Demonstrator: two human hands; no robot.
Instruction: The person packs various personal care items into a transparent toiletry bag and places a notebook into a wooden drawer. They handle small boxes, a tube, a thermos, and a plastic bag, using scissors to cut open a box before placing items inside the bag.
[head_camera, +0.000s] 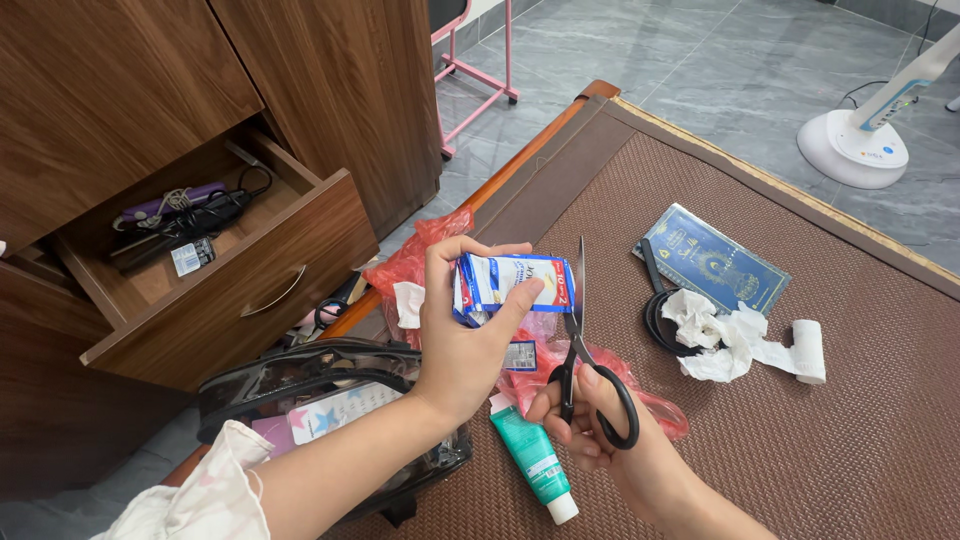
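A: We've got the small blue-and-white box (510, 285) pinched in our left hand (462, 340), thumb on its front, fingers curled over the top, held up above the red plastic bag (425, 250).

B: And our right hand (590, 425) is clamped around the black scissors (585, 360), fingers through the loops, blades pointing straight up just right of the box.

A: Blades look closed, touching the box's right edge or nearly so; we can't tell which. No cut shows on the box, so by our reckoning the opening is all left to do.

B: Below the box, the green tube (535, 462) lies on the woven brown mat (800, 440). Right of the box sit crumpled tissue (715, 335) and a dark blue book (712, 260).

A: Left of the box, the wooden drawer (235, 275) hangs open, and a clear pouch (320, 390) sits under our left forearm.
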